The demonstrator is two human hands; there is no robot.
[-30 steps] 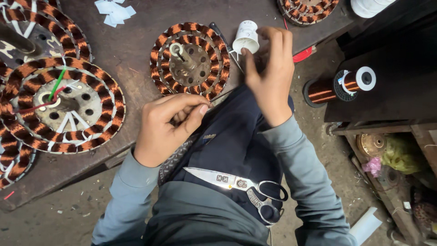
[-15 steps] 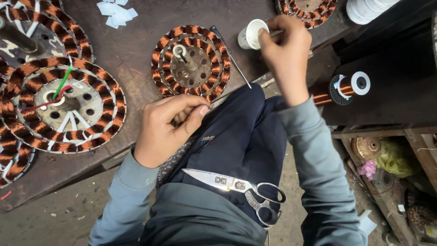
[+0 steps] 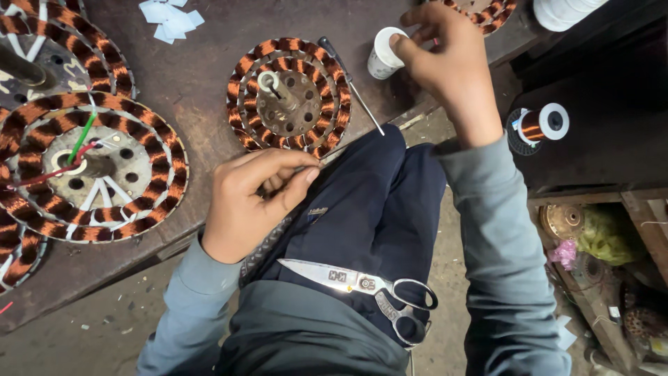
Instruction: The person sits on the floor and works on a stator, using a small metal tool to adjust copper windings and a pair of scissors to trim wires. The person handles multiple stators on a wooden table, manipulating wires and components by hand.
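Your left hand (image 3: 254, 202), at the centre of the frame, has thumb and fingertips pinched together on a thin copper wire (image 3: 332, 152) that runs up to the small wound stator (image 3: 289, 96) just above it. Your right hand (image 3: 452, 66), in the upper right of the frame, has its fingers closed on the rim of a small white tape roll (image 3: 383, 52) on the bench. Judging from how things lie, the stator's coils look fully wound all round; the wire end in your left hand seems to be what is left to finish. A thin metal pick (image 3: 351, 85) lies just right of that stator.

The surface is a worn dark workbench (image 3: 195, 69), with larger wound stators (image 3: 90, 163) at the left and white paper scraps (image 3: 170, 17) at upper left. Scissors (image 3: 369, 292) rest on your lap. A copper wire spool (image 3: 539, 125) sits at right, above cluttered shelves and a dusty floor.
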